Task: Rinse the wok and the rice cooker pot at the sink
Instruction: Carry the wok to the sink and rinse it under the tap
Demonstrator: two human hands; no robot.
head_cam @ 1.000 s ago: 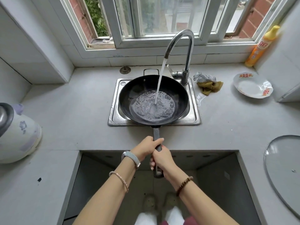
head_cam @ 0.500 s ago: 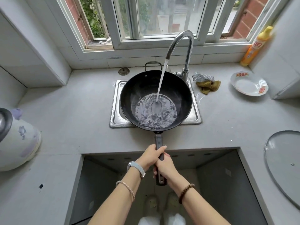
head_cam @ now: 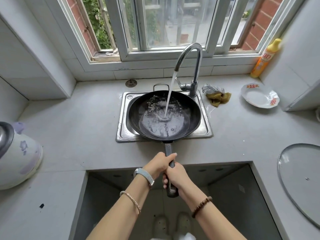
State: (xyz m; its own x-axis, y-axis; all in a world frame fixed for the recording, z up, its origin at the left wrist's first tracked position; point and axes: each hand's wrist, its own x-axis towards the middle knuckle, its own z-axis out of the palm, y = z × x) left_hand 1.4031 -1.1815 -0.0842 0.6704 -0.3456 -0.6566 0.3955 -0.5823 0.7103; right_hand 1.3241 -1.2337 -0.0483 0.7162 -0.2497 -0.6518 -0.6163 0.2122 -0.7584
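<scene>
A: Two hands, doing what?
B: Left hand and right hand clamp the wok by its handle, over the sink; tap water pools inside.
A: Labels?
B: Yellow bottle, red writing unreadable.

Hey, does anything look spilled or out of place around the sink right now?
A small puddle lies on the grey counter just right of the steel sink, beside the olive cloth. Nothing else stands out.

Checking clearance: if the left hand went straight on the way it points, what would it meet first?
The left hand would probably meet the wok's near rim, just beyond the handle it grips; nothing else shows between, though depth is unclear.
</scene>
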